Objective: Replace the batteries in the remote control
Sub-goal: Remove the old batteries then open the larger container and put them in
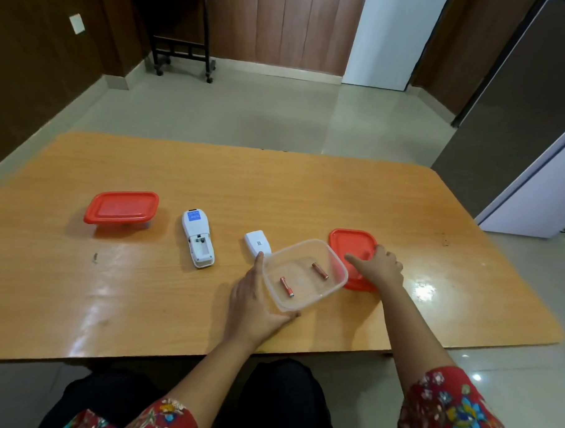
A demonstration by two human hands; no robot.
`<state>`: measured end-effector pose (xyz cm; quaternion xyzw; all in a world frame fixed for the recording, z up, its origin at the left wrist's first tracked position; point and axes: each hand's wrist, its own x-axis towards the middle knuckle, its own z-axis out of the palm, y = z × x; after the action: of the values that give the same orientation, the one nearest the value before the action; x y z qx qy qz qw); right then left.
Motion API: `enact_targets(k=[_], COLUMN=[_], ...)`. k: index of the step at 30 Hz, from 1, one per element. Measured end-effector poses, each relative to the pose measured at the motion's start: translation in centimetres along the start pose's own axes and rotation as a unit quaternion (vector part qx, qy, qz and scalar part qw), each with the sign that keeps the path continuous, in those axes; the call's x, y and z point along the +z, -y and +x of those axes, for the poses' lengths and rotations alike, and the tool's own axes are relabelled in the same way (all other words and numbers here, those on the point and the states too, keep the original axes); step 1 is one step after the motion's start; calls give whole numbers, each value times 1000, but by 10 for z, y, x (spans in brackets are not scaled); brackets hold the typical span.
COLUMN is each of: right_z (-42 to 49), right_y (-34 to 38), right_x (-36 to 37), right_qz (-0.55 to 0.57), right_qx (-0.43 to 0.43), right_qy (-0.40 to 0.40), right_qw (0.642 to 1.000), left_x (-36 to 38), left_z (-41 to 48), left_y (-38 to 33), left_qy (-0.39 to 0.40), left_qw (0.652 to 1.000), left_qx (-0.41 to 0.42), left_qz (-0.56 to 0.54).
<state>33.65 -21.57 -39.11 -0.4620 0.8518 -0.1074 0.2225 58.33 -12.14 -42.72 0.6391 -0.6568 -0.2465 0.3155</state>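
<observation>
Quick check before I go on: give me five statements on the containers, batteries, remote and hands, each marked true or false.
1. Two batteries lie inside the open clear container. True.
2. The remote has its battery bay closed. False: the bay is open and looks empty, with the battery cover lying apart on the table.
3. The left hand rests against the clear container's near left side. True.
4. The right hand is holding a battery. False: it rests on the loose red lid beside the clear container.
5. The far-left container is open. False: its red lid is on.
</observation>
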Motion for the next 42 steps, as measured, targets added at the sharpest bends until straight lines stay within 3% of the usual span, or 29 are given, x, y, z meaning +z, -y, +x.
enact_targets(k=[5,8,11,14,16,19,21,26,39,41,42], right_z=[1,-3,-10,-30,-48,-70,-78,-82,-84,-81,-78], right_y=[16,14,6,8,18,46,65,83,83,82,81], right_x=[15,8,-8,-20,-23,-19,-10,16,30,26,26], right_qz=[-99,-47,111,182,117,-42,-115,-185,-171,-131,-77], right_qx=[14,-14,-105,-259,-360,-455,-482,-493,-498,-478,-452], right_qy=[16,3,-11,93,179,206,221,239,261,280,259], right_qw=[995,999,988,944,908,865,840,816,809,822,850], left_x=[-9,-19,-35,-52,-63,-69,-64,-56,-47,-44,-44], left_z=[-5,-6,-9,-9,-10,-7,3,24,46,45,44], left_y=[0,5,25,44,48,41,36,19,12,13,14], left_qy=[-1,19,64,94,91,18,-58,-132,-77,-84,-87], left_qw=[995,987,984,981,971,934,926,909,952,956,958], left_qx=[-17,-35,-54,-71,-79,-129,-205,-288,-282,-268,-262], left_qz=[-98,-154,-159,-153,-207,-332,-311,-271,-94,-83,-76])
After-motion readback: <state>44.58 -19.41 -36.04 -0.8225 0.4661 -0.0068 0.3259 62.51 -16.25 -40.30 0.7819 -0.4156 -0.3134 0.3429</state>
